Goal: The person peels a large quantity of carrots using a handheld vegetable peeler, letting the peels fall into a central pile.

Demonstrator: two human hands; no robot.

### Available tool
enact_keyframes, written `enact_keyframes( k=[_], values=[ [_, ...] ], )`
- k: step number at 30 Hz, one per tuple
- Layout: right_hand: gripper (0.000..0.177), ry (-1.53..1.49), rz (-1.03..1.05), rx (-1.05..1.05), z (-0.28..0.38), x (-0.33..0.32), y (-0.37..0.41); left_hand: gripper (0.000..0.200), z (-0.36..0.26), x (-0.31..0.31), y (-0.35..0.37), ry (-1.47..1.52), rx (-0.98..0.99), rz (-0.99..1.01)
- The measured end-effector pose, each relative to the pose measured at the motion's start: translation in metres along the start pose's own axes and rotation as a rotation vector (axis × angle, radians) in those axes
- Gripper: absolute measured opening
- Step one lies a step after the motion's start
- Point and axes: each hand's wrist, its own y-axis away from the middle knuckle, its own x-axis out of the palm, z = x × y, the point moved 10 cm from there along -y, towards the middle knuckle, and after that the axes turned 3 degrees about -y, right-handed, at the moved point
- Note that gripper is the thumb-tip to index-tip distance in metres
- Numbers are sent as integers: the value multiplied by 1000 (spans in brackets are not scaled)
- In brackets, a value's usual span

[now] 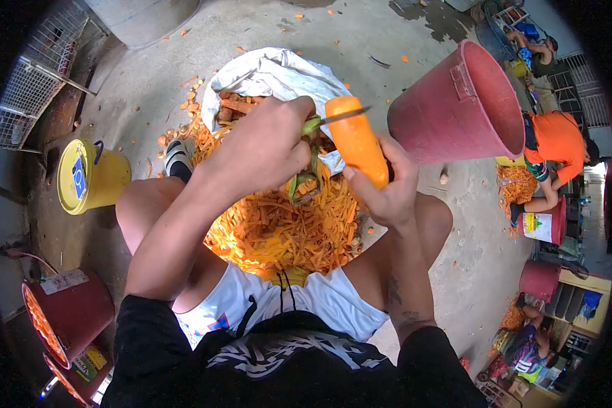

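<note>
A thick peeled orange carrot [355, 139] stands tilted in my right hand [391, 180], whose fingers wrap round its lower end. My left hand [268, 143] is closed on the green handle of a knife [343, 117]. The dark blade lies across the upper part of the carrot. Below both hands is a big heap of orange peelings [285, 224] between my legs. Just beyond them, a white sack [272, 71] lies open with unpeeled carrots [238, 103] inside.
A large pink bucket [425, 112] stands at the right, a yellow lidded bucket [108, 177] at the left. Red buckets [81, 309] are at the lower left. A person in orange [557, 146] and other people sit at the far right. Carrot scraps dot the floor.
</note>
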Motion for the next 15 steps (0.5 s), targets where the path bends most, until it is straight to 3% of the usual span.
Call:
enact_keyframes(
  k=[3,5,7,10,13,14,15],
  values=[
    [47,-223,15,-2,1,2,7,26,20,7,1,-27,-2,-36],
    [45,-255,27,-142,25,6,6,31,89,54,-3,-409,-156,292],
    [44,-302,26,-283,39,4,-1,27,81,38,-2,-322,-136,184],
    [52,-862,-22,585,-57,23,8,25,76,29,-7,-226,-97,81],
    [46,-966,-15,701,-71,30,15,25,82,12,-6,-228,-110,-19],
    [47,-761,-98,640,-72,18,11,26,86,6,-5,-211,-151,-31],
    [47,-762,-101,636,-71,18,8,28,87,-1,-4,-196,-193,-41]
  ],
)
